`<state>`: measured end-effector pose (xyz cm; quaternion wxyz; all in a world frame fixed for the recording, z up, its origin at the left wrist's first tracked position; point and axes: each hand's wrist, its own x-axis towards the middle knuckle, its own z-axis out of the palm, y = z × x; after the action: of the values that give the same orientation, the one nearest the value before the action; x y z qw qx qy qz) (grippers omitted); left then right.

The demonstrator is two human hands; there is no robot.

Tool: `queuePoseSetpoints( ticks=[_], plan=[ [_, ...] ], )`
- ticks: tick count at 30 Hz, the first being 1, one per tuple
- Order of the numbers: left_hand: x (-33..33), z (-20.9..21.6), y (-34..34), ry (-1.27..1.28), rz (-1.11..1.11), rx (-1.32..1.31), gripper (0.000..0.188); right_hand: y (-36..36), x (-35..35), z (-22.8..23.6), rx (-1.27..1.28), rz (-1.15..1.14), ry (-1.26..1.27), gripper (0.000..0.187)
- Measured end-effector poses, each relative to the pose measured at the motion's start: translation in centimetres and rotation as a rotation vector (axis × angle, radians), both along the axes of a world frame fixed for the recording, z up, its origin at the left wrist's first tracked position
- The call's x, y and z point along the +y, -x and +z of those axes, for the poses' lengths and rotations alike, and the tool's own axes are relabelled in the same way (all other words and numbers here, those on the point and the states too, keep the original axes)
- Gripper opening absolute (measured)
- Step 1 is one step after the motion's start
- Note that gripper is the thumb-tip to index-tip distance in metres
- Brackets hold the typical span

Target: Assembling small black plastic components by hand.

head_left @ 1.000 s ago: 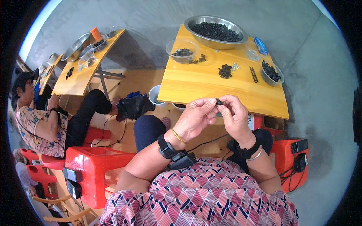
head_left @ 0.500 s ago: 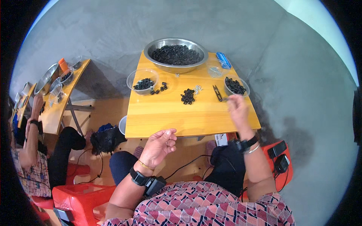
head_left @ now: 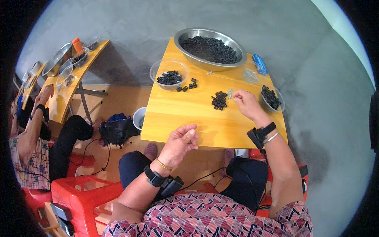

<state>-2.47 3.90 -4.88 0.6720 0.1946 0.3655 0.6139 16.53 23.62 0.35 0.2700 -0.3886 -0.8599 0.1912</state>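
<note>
My right hand [head_left: 247, 104] reaches over the yellow table, fingertips pinched together beside a small pile of silver screws [head_left: 230, 93]. Left of the screws lies a pile of small black plastic parts [head_left: 219, 100]. My left hand [head_left: 182, 144] hovers at the table's front edge, thumb drawn against curled fingers; anything held in either hand is too small to make out. A clear bowl of black parts [head_left: 271, 97] stands right of my right hand. The black snips seen earlier are hidden beneath that hand.
A large steel basin [head_left: 185, 53] of black parts stands at the back. Near it are a clear tub [head_left: 250, 76], a blue box [head_left: 259, 64] and, leftward, a clear bowl [head_left: 154, 74] beside several loose black pieces [head_left: 186, 87]. Another person [head_left: 33, 126] sits at a table on the left.
My right hand has moved left from beside the right bowl to the screws, covering the snips. The left hand stays near the front edge. The whole view has shifted slightly.
</note>
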Motion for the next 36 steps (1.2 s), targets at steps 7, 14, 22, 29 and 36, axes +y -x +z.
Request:
queuePoseSetpoints(
  ticks=[7, 14, 22, 29, 36],
  plan=[
    [-0.1, -0.2, 0.3, -0.046, -0.045, 0.005, 0.026, 2.8, 2.9, -0.7, -0.397, 0.028, -0.093, 0.016],
    [-0.2, -0.2, 0.4, -0.031, -0.061, 0.019, 0.027, 3.0, 3.2, -2.4, -0.459, 0.053, -0.115, 0.011],
    [-0.1, 0.0, 0.1, -0.034, -0.054, 0.121, 0.025, 2.6, 1.2, -1.2, -0.144, 0.052, 0.002, 0.008],
    [0.3, -0.4, -0.3, -0.046, -0.060, 0.177, 0.025, 1.2, 0.7, -2.8, -0.081, -0.019, -0.066, 0.009],
    [0.4, -0.1, -0.2, -0.013, -0.012, 0.131, 0.023, 0.2, -1.7, -1.4, -0.097, -0.012, -0.046, 0.009]
  ],
)
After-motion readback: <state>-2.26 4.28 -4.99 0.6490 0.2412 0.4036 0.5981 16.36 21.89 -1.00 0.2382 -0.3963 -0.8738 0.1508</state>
